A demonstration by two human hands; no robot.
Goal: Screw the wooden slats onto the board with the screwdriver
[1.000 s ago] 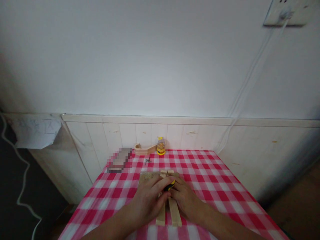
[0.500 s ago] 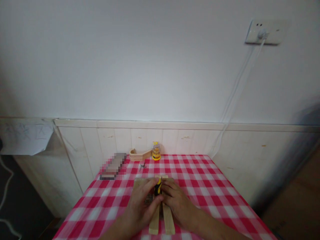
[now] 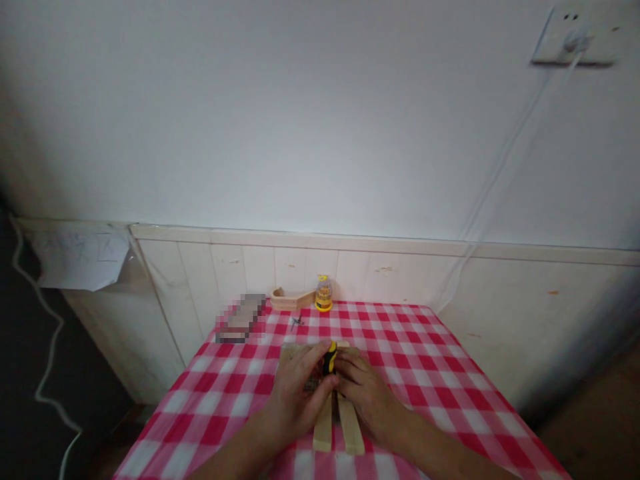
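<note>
My left hand [image 3: 299, 388] is closed, its thumb and fingers around the black and yellow handle of a screwdriver [image 3: 329, 359]. The tool's tip is hidden. Close beside it, my right hand [image 3: 364, 390] is curled over a pale wooden piece [image 3: 351, 427] with two strips that stick out toward me; its fingertips lie against the wood near the screwdriver. Under both hands, part of a flat board [image 3: 290, 351] shows, mostly covered. What the right fingertips pinch, if anything small, cannot be made out.
On the red-and-white checked tablecloth [image 3: 410, 360], a curved wooden part [image 3: 287, 301] and a yellow-based clear container [image 3: 324, 295] stand by the wall. Small dark metal pieces [image 3: 297, 322] lie nearer. A pixelated flat object [image 3: 241, 320] is at the back left. A cable [image 3: 505, 157] hangs right.
The camera view has shifted, so the scene sits a little farther right and higher. Both hands keep nearly the same hold; the screwdriver handle looks slightly turned.
</note>
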